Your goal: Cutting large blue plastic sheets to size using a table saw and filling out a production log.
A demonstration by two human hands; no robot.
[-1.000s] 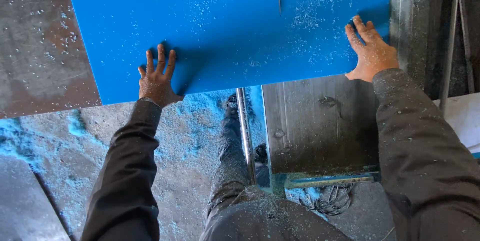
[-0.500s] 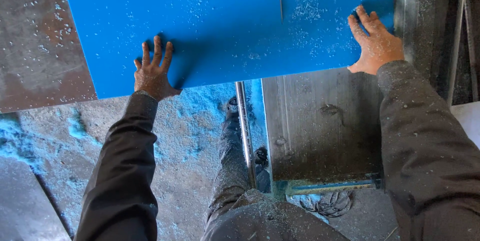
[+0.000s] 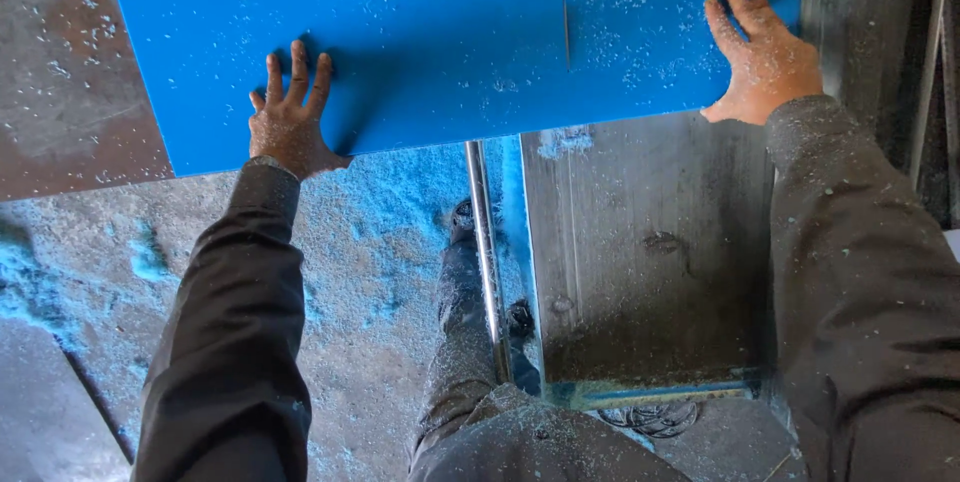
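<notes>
Both grips (image 3: pixel 292 117) (image 3: pixel 762 54) flat on blue panel (image 3: pixel 440 32).

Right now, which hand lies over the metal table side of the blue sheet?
The right hand, flat near the blue sheet's right edge; the left hand overhangs the dusty floor.

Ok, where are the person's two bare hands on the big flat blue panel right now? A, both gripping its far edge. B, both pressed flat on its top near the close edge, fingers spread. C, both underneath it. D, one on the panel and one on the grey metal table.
B: the left hand and right hand both lie palm-down, fingers spread, on top of the big flat blue panel by its near edge.
</notes>
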